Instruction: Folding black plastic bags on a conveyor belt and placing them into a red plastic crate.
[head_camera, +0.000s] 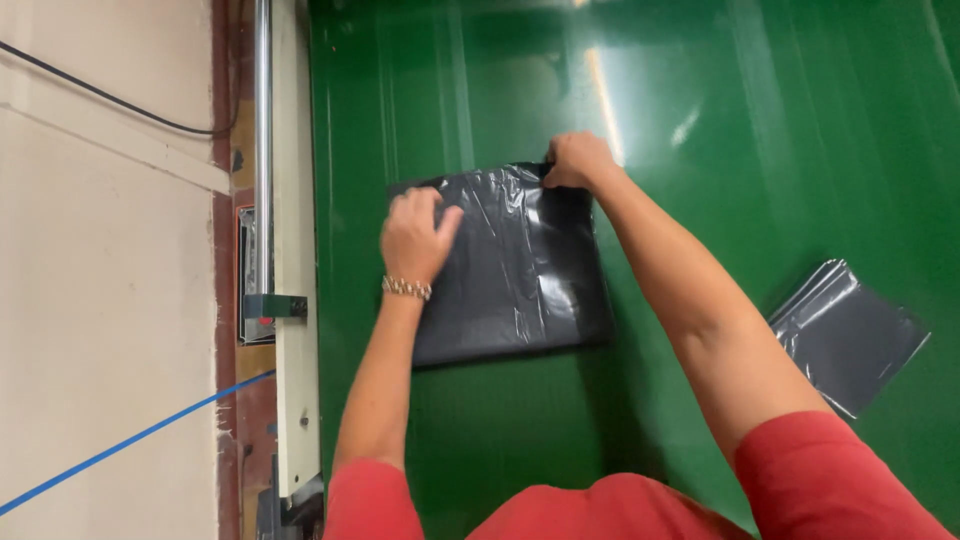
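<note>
A filled dark grey plastic mailer bag (520, 270) lies flat on a shiny green surface (760, 150). My left hand (415, 235), with a chain bracelet at the wrist, presses down on the bag's left part, fingers curled on the plastic. At the bag's far right corner my right hand (578, 160) pinches the top edge. Both forearms reach forward from red sleeves at the bottom of the view.
An empty grey mailer bag (848, 335) lies flat on the green surface at the right. Along the left runs a cream frame rail (296, 250) with a metal tube (262, 120). Beyond it are a pale floor, a black cable and a blue line.
</note>
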